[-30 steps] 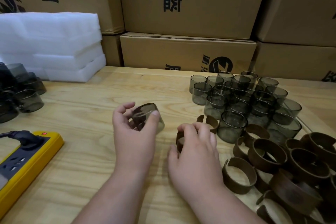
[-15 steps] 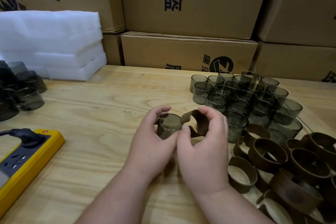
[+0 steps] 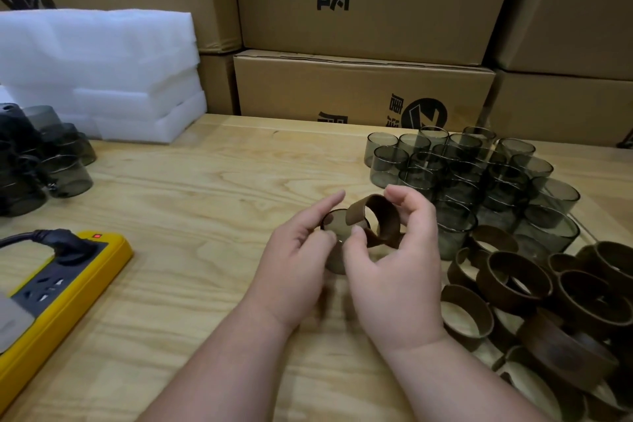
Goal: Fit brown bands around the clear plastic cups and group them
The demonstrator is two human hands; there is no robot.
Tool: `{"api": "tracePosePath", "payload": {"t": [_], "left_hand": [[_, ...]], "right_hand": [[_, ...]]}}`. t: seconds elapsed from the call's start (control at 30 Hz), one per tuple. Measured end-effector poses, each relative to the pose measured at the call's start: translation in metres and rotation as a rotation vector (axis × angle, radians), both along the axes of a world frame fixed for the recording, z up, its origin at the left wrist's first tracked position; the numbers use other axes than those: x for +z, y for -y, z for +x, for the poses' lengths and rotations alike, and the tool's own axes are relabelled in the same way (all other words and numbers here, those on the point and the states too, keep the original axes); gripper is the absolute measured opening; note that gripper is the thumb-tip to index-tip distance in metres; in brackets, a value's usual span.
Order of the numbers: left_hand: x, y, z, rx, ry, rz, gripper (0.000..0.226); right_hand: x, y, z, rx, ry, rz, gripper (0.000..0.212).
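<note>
Left hand: the left hand [image 3: 294,260] cradles a smoky clear plastic cup [image 3: 337,233] over the middle of the wooden table [image 3: 191,202], thumb on the near rim and index finger stretched straight past its far side.
Right hand: the right hand [image 3: 394,264] pinches a brown band [image 3: 380,221] between thumb and curled fingers, just beside the cup and overlapping its right edge.
Cup: mouth tilted up and toward the camera, its axis leaning from the palm; the lower part is hidden by the hands.
Band: an open loop, its opening facing left and toward the viewer, one loose end lying across the cup's rim; not yet around the cup.
Bare cups: a cluster of upright cups [image 3: 459,168] stands to the right, well within reach.
Loose bands: a heap of brown bands [image 3: 548,301] lies at the near right, touching that cluster.
Left edge: darker cups [image 3: 65,168] in a group, and a yellow power strip [image 3: 58,288] with a black plug in it.
Behind: stacked white foam sheets [image 3: 99,72] and printed cardboard boxes [image 3: 363,86] along the table's far edge.
</note>
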State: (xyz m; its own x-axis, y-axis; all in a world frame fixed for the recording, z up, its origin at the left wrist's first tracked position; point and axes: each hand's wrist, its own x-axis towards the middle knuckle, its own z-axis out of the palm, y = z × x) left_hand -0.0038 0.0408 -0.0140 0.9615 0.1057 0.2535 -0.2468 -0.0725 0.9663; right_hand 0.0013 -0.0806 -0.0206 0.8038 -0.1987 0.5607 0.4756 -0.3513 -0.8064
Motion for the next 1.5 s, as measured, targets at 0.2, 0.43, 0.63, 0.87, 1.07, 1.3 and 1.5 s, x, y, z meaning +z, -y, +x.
{"api": "tracePosePath", "payload": {"t": [0.2,0.43,0.63,0.87,1.07,1.3,1.5], "left_hand": [[0.002,0.003,-0.004,0.052,0.039,-0.068,0.035],[0.002,0.001,0.0,0.11,0.02,-0.151,0.03],[-0.001,-0.001,0.003,0.105,0.024,-0.165,0.023],[-0.003,0.0,0.003,0.137,0.021,-0.128,0.029],[-0.005,-0.002,0.004,0.085,0.021,-0.047,0.042],[-0.005,-0.002,0.003,0.148,-0.006,-0.1,0.039],[-0.004,0.0,-0.012,0.237,-0.042,-0.138,0.037]], "right_hand": [[0.0,-0.001,-0.003,0.108,-0.016,-0.016,0.06],[0.004,-0.001,-0.004,0.132,-0.131,0.074,0.061],[0.007,0.001,-0.003,0.137,-0.186,0.138,0.053],[0.013,0.01,-0.003,0.196,-0.254,-0.035,0.045],[0.008,0.019,-0.009,0.194,-0.195,-0.054,0.041],[-0.006,0.012,-0.002,0.149,-0.186,-0.039,0.052],[-0.005,0.008,-0.009,0.15,-0.195,-0.059,0.052]]}}
